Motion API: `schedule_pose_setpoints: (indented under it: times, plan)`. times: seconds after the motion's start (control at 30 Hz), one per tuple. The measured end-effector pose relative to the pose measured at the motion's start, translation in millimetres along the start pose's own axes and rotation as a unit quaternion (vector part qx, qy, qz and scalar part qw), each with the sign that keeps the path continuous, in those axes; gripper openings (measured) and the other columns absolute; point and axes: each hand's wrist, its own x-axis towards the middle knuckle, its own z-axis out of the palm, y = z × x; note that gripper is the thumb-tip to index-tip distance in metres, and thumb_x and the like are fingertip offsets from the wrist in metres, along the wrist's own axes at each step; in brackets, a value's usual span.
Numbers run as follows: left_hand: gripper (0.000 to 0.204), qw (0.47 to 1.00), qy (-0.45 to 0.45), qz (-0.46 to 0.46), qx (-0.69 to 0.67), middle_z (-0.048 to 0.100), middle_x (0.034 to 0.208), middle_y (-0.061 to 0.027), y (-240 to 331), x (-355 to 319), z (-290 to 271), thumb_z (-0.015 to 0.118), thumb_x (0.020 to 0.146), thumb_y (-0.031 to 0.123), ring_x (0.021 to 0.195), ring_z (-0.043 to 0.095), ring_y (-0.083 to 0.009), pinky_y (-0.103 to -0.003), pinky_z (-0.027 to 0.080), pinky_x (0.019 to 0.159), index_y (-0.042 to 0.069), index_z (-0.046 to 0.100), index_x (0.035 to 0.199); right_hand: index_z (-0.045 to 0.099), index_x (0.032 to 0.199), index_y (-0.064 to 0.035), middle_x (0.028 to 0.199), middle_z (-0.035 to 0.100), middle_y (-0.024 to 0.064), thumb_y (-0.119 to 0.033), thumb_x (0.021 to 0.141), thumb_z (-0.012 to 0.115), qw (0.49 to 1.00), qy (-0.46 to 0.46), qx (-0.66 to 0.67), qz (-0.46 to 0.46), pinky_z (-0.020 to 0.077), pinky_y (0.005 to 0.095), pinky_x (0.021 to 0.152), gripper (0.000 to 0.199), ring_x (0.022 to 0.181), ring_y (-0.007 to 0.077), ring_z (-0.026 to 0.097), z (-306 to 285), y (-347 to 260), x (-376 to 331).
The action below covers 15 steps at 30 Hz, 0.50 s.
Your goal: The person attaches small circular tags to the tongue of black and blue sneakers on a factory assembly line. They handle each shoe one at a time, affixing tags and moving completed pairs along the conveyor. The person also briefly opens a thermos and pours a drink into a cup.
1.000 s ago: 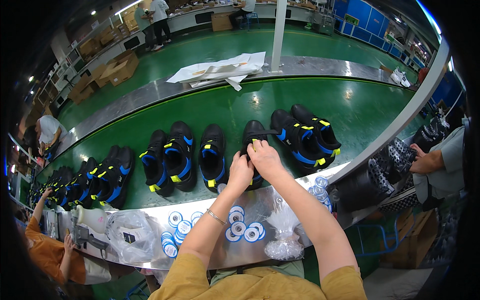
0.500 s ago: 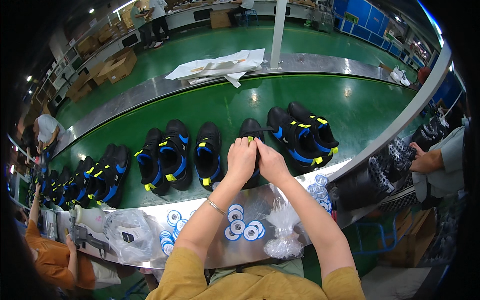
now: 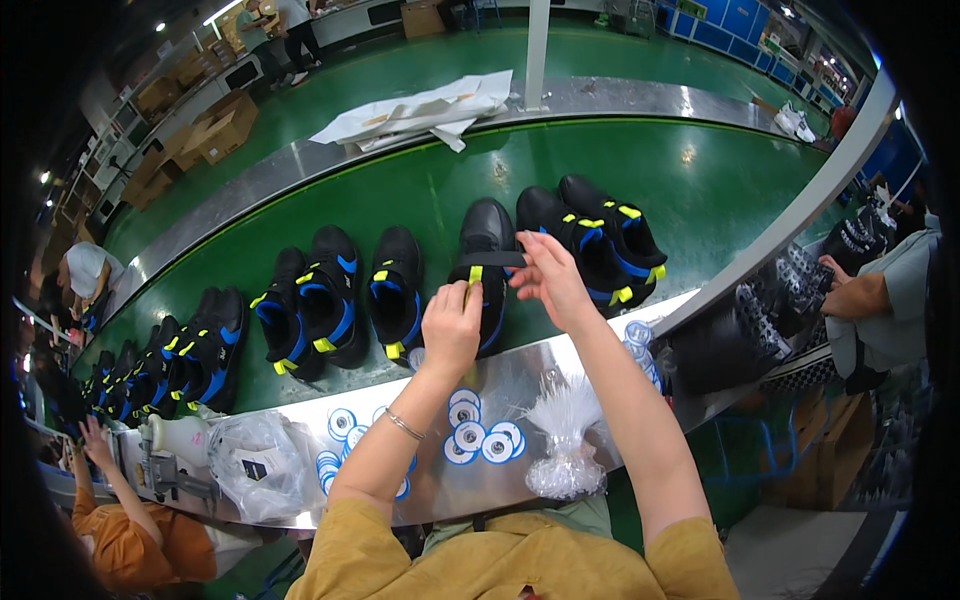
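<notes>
A black sneaker [image 3: 487, 222] with blue and yellow trim stands in front of me, toe pointing away. My left hand [image 3: 452, 328] is closed at its opening, fingertips pinching the yellow tongue tab [image 3: 476, 274]. Across the shoe a black strap [image 3: 492, 259] is lifted and stretched to the right. The fingers of my right hand [image 3: 550, 282] are bent around the strap's free end, partly hiding it. Just left stands a matching sneaker [image 3: 396, 290], and a matching pair [image 3: 562, 225] is to the right.
More sneakers [image 3: 330, 290] line the green belt [image 3: 430, 190] leftward. On the metal ledge [image 3: 400, 500] lie round blue-rimmed white tags [image 3: 468, 436], a bundle of clear plastic fasteners [image 3: 566, 440], a plastic bag [image 3: 262, 465] and a tagging gun [image 3: 175, 475]. A post [image 3: 780, 262] slants at right; co-workers stand both sides.
My hands have moved apart: the right has gone up to the strap's end, the left down to the shoe's opening. The view has shifted slightly, and the co-worker at left has moved an arm.
</notes>
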Motion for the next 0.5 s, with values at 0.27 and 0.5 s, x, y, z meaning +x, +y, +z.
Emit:
schedule_pose_setpoints:
  times: [0.27, 0.5]
  plan:
    - [0.026, 0.997, 0.075, -0.02, -0.031, 0.06, 0.092, -0.0126, -6.6, -16.1, -8.4, 0.065, 0.072, -0.006, 0.085, 0.059, -0.0291, -0.037, 0.05, 0.075, -0.002, 0.067, 0.098, 0.064, 0.097, -0.0019, 0.076, 0.065, 0.0042, -0.008, 0.091, 0.065, 0.995, -0.072, -0.065, -0.028, 0.0432, 0.0182, 0.052, 0.009, 0.058, 0.0056, 0.056, 2.8, 5.5, 2.4]
    - [0.03, 0.991, 0.113, -0.042, -0.063, 0.06, 0.097, -0.0144, -13.9, -28.4, -20.1, 0.062, 0.071, -0.014, 0.089, 0.058, -0.0295, -0.037, 0.05, 0.076, -0.004, 0.066, 0.099, 0.064, 0.096, -0.0013, 0.077, 0.065, 0.0042, -0.005, 0.089, 0.066, 0.995, -0.067, -0.08, -0.003, 0.0447, 0.0193, 0.054, 0.008, 0.06, 0.0067, 0.057, -6.0, 22.9, -5.5]
